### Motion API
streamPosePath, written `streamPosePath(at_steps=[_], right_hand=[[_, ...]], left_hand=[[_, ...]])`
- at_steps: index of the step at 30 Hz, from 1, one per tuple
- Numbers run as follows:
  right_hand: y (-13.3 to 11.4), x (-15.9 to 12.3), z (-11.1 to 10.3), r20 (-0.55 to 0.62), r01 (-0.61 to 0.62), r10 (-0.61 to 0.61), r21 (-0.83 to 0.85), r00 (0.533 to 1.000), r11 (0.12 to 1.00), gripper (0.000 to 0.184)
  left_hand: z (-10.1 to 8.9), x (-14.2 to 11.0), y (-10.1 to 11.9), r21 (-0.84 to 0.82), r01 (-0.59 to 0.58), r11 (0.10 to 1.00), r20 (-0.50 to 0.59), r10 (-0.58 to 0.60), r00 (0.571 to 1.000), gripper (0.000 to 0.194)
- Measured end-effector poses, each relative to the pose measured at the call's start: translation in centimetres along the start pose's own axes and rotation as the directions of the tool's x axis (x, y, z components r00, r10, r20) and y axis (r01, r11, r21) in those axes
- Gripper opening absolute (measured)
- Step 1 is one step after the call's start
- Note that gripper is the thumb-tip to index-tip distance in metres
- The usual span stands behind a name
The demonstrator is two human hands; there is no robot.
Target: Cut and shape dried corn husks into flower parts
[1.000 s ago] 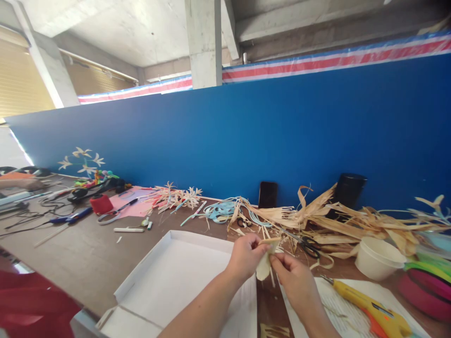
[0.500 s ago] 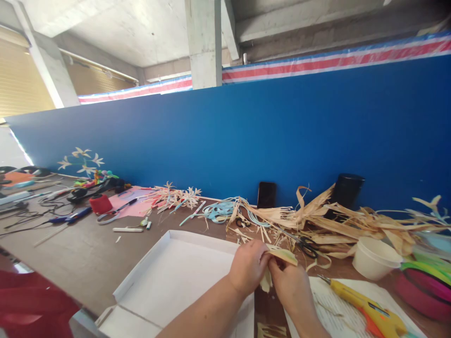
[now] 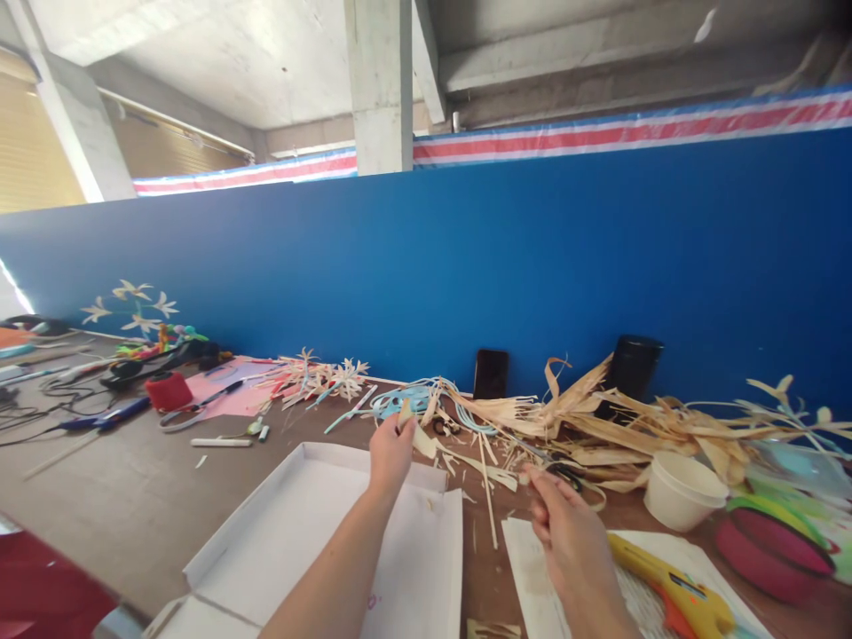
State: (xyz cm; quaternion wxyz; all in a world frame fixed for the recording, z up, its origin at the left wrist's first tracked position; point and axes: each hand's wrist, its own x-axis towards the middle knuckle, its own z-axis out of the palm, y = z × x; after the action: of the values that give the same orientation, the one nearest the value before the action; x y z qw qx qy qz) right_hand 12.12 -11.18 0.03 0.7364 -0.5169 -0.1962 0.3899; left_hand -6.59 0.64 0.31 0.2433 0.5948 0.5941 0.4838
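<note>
One pale husk piece (image 3: 405,414) is pinched in the left hand (image 3: 390,454), at that hand's one o'clock and at ten o'clock from the right hand (image 3: 571,525). The right curls inward; whether it pinches anything, I cannot tell. Half a second ago both hands met; now they are well apart, the left shifted toward ten o'clock.

The left hand (image 3: 391,454) is pinched, well apart from the right hand (image 3: 569,528), its fingers (image 3: 541,513) curled.
</note>
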Motion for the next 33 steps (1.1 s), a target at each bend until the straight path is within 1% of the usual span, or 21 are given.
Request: streamPosePath(at_steps=[1, 2, 3, 4, 6, 7, 8, 9, 10, 11, 12, 13, 14, 15, 16, 18, 21, 26, 28, 31, 33], right_hand=[[-0.2, 0.1, -0.1, -0.011, 0.004, -0.003, 0.043, 1.000, 0.999, 0.035], [-0.3, 0.1, -0.1, -0.007, 0.004, -0.004, 0.061, 1.000, 0.998, 0.035], [-0.4, 0.1, -0.1, 0.008, 0.001, -0.001, 0.057, 1.000, 0.998, 0.036], [-0.4, 0.0, -0.2, 0.027, -0.008, 0.007, 0.040, 1.000, 0.999, 0.036], [-0.3, -0.2, -0.1, 0.058, -0.022, 0.022, -0.010, 0.998, 1.000, 0.037], [-0.2, -0.3, -0.1, 0.067, -0.023, 0.025, -0.035, 0.997, 0.999, 0.037], [-0.1, -0.4, -0.1, 0.071, -0.025, 0.029, -0.058, 0.997, 0.998, 0.037], [0.0, -0.6, 0.0, 0.073, -0.026, 0.032, -0.078, 0.997, 0.997, 0.037], [0.1, -0.6, 0.0, 0.080, -0.022, 0.030, -0.096, 0.996, 0.995, 0.037], [0.1, -0.7, 0.0, 0.089, -0.018, 0.028, -0.114, 0.996, 0.993, 0.036], [0.1, -0.8, 0.1, 0.099, -0.015, 0.028, -0.132, 0.995, 0.991, 0.035], [0.1, -0.8, 0.1, 0.109, -0.013, 0.029, -0.149, 0.994, 0.989, 0.034], [0.2, -0.9, 0.1, 0.116, -0.014, 0.034, -0.166, 0.993, 0.986, 0.033], [0.2, -0.9, 0.2, 0.123, -0.018, 0.040, -0.180, 0.992, 0.984, 0.033], [0.2, -0.9, 0.2, 0.127, -0.023, 0.048, -0.190, 0.991, 0.981, 0.032], [0.3, -0.9, 0.3, 0.134, -0.027, 0.055, -0.204, 0.989, 0.979, 0.032], [0.5, -0.8, 0.2, 0.125, -0.026, 0.054, -0.215, 0.991, 0.976, 0.033], [0.3, -0.2, -0.2, 0.035, 0.024, -0.019, -0.140, 0.999, 0.990, 0.033], [0.1, -0.1, -0.3, 0.011, 0.039, -0.038, -0.105, 0.999, 0.994, 0.032], [-0.2, 0.0, -0.4, -0.024, 0.034, -0.035, -0.043, 0.999, 0.998, 0.030], [-0.3, 0.0, -0.4, -0.040, 0.009, -0.009, 0.012, 0.999, 1.000, 0.029]], left_hand=[[-0.1, 0.4, -0.5, 0.054, 0.012, 0.998, -0.003, -0.012, 1.000, 0.025], [-0.2, 0.7, -0.8, 0.104, 0.026, 0.994, 0.019, -0.028, 0.999, 0.026], [-0.2, 0.8, -1.0, 0.134, 0.023, 0.991, 0.024, -0.027, 0.999, 0.030], [-0.3, 0.7, -1.1, 0.150, 0.005, 0.989, 0.007, -0.007, 1.000, 0.039], [-0.1, 0.1, -0.6, 0.145, -0.089, 0.985, -0.082, 0.102, 0.991, 0.060], [0.0, -0.4, -0.1, 0.127, -0.168, 0.978, -0.118, 0.183, 0.976, 0.061], [0.2, -1.1, 0.5, 0.082, -0.251, 0.964, -0.114, 0.260, 0.959, 0.056], [0.5, -2.0, 1.2, 0.007, -0.307, 0.952, -0.059, 0.307, 0.950, 0.048], [0.9, -2.9, 1.8, -0.082, -0.309, 0.948, 0.043, 0.313, 0.949, 0.039], [1.4, -3.8, 2.4, -0.172, -0.259, 0.950, 0.179, 0.289, 0.941, 0.032], [1.9, -4.8, 2.9, -0.264, -0.170, 0.949, 0.329, 0.255, 0.909, 0.031], [2.4, -5.6, 3.3, -0.342, -0.052, 0.938, 0.476, 0.220, 0.852, 0.032], [2.8, -6.4, 3.5, -0.395, 0.081, 0.915, 0.598, 0.189, 0.779, 0.034], [3.2, -6.9, 3.7, -0.430, 0.191, 0.883, 0.677, 0.175, 0.714, 0.037], [3.4, -7.3, 3.8, -0.455, 0.277, 0.846, 0.722, 0.169, 0.671, 0.038], [3.6, -7.6, 3.9, -0.470, 0.380, 0.796, 0.751, 0.135, 0.647, 0.040], [3.3, -7.2, 3.8, -0.448, 0.427, 0.785, 0.764, 0.089, 0.639, 0.039], [2.5, -6.4, 3.8, -0.350, 0.445, 0.825, 0.828, 0.049, 0.559, 0.040], [2.3, -6.4, 3.9, -0.327, 0.439, 0.837, 0.842, 0.048, 0.537, 0.041], [2.1, -6.4, 4.0, -0.303, 0.419, 0.856, 0.864, 0.060, 0.500, 0.041], [2.0, -6.4, 4.0, -0.293, 0.407, 0.865, 0.877, 0.074, 0.475, 0.041]])
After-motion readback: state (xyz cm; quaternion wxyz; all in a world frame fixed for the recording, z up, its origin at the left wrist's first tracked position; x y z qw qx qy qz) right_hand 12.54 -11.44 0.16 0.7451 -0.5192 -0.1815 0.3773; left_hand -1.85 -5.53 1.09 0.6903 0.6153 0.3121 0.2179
